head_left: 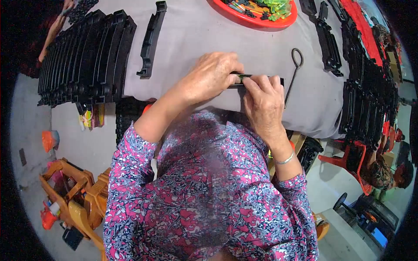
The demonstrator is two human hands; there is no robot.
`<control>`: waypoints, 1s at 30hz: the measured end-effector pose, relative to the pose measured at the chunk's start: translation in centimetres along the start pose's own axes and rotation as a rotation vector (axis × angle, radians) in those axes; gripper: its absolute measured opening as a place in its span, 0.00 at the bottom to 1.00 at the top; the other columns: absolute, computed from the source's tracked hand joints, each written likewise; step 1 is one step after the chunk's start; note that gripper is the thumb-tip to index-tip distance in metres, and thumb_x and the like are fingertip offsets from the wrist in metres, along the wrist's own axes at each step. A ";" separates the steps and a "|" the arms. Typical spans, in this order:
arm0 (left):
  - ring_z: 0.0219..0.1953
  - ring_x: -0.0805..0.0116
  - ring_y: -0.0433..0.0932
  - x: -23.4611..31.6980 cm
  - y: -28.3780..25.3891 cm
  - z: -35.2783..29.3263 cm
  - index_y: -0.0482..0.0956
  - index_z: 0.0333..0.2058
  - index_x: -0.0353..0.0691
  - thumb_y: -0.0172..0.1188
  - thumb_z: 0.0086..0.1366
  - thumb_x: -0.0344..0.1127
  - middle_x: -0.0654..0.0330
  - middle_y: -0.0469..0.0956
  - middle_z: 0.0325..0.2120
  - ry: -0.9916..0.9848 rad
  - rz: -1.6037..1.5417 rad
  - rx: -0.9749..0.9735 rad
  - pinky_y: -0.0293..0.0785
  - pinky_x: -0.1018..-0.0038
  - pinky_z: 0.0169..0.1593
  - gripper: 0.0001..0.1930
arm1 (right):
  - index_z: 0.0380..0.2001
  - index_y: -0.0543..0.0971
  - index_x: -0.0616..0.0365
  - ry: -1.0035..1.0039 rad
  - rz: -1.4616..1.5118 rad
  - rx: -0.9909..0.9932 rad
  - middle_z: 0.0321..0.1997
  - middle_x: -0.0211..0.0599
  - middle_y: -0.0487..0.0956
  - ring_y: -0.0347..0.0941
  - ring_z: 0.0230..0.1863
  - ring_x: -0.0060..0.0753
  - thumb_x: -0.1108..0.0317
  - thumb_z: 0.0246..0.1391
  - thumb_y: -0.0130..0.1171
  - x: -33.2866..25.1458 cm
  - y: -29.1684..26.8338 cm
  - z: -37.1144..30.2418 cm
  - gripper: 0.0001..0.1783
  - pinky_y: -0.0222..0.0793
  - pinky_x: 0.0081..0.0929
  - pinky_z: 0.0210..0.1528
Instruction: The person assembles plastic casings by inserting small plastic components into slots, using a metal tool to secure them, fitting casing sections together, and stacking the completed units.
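Near the front edge of the grey cloth-covered table, my left hand and my right hand meet over a black plastic strip. Both are closed on it, fingertips pressed close together at its middle. A bit of green shows between the fingertips; what it belongs to is too small to tell. Most of the strip is hidden under my fingers. To the right of my right hand lies a thin metal rod with a loop at its far end. A longer black plastic strip lies to the left of my left hand.
A red tray at the far side holds yellow-green clear pieces and small black parts. Rows of black plastic strips line the left, with more black strips at right. Another person's arm reaches in at far left.
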State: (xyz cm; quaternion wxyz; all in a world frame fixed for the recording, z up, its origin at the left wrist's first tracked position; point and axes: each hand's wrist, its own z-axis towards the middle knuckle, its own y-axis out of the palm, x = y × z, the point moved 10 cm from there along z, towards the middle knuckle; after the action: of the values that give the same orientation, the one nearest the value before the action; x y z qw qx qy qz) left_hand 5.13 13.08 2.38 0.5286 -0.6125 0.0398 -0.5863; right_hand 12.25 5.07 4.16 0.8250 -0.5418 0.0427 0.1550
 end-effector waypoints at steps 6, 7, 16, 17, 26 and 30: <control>0.38 0.49 0.77 -0.5 -1.5 -1.0 0.78 0.44 0.33 0.61 0.57 0.32 0.49 0.77 0.33 -0.005 -0.100 0.011 0.73 0.61 0.43 0.16 | 0.38 0.79 0.53 -0.019 0.128 -0.017 0.38 0.31 0.75 0.68 0.41 0.41 0.72 0.41 0.64 0.7 -0.6 0.2 0.16 0.62 0.37 0.40; 0.38 0.49 0.77 -0.3 -2.0 -1.4 0.78 0.44 0.33 0.61 0.57 0.32 0.49 0.77 0.33 -0.007 -0.101 0.011 0.73 0.61 0.43 0.16 | 0.38 0.79 0.53 -0.019 0.128 -0.019 0.38 0.31 0.75 0.68 0.41 0.41 0.72 0.41 0.64 0.8 -0.9 0.1 0.16 0.62 0.37 0.40; 0.39 0.50 0.76 -0.1 -2.0 -3.1 0.76 0.47 0.29 0.67 0.49 0.31 0.49 0.74 0.36 -0.090 -0.085 0.008 0.72 0.63 0.43 0.24 | 0.36 0.79 0.50 -0.142 0.082 -0.072 0.36 0.28 0.75 0.69 0.41 0.37 0.69 0.43 0.64 -1.6 -0.1 1.4 0.12 0.62 0.36 0.43; 0.38 0.50 0.75 -0.2 -1.8 -3.0 0.76 0.46 0.29 0.67 0.49 0.30 0.49 0.74 0.35 -0.079 -0.086 0.005 0.72 0.63 0.43 0.23 | 0.35 0.79 0.50 -0.142 0.085 -0.079 0.36 0.27 0.75 0.69 0.41 0.36 0.69 0.43 0.64 -1.7 0.2 1.4 0.12 0.62 0.36 0.43; 0.35 0.51 0.75 -0.3 -1.7 -2.9 0.79 0.43 0.31 0.66 0.49 0.28 0.50 0.73 0.31 -0.045 -0.078 0.048 0.72 0.63 0.40 0.20 | 0.31 0.80 0.53 -0.125 0.104 -0.153 0.31 0.32 0.73 0.69 0.39 0.40 0.70 0.43 0.64 -1.9 0.8 1.9 0.09 0.64 0.37 0.38; 0.36 0.52 0.76 -0.6 -1.6 -2.9 0.79 0.43 0.31 0.66 0.48 0.28 0.50 0.73 0.31 -0.081 -0.118 0.001 0.72 0.64 0.40 0.20 | 0.33 0.82 0.57 -0.060 0.389 -0.109 0.32 0.36 0.78 0.73 0.36 0.42 0.75 0.44 0.62 0.0 -0.8 2.3 0.09 0.68 0.34 0.40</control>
State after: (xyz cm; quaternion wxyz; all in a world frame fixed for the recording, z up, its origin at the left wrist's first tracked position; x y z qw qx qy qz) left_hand 1.80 12.43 2.39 0.4946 -0.6367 -0.0183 -0.5913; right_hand 12.24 6.85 5.76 0.7497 -0.5625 0.1137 0.3295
